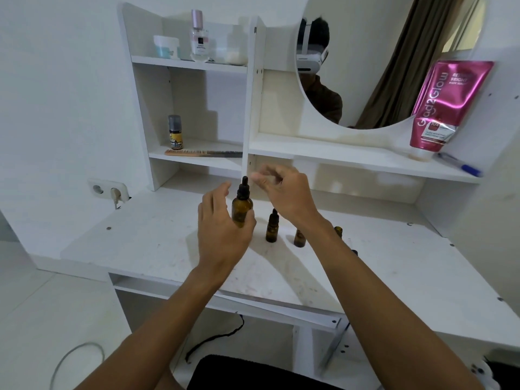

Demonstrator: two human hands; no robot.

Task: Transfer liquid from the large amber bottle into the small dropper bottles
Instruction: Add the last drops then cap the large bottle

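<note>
at the centre of the frame, a person's left hand (pixel 222 229) wraps around the lower body of the large amber glass bottle with a black dropper cap (pixel 242 205), holding it upright just above or on the white desk (pixel 157 243); which of the two cannot be told. the right hand (pixel 284 192) hovers just right of the black cap, fingers (pixel 260 175) loosely curled and gripping nothing, apparently poised to unscrew it.

the risk, judged from here: the cap looks still on, and a hard twist could tilt the bottle or slop liquid once it loosens. the right forearm hangs directly over the row of little bottles, so a dropped wrist or a sideways sweep could knock them down.

to the right of the big bottle stands a small amber dropper bottle with a black cap (pixel 272 226); next, partly hidden under the right wrist, a second small amber bottle (pixel 299 239); further right, an open-necked small amber bottle (pixel 338 230) peeps past the forearm. whether any holds liquid cannot be told.

around them: a wall socket (pixel 108 190) at middle left; a wooden comb (pixel 202 153) and a small yellow-labelled bottle (pixel 175 132) on the shelf above; a clear perfume bottle (pixel 199 38) at upper left; a pink tube (pixel 444 105) and a blue pen (pixel 461 166) at right.
</note>
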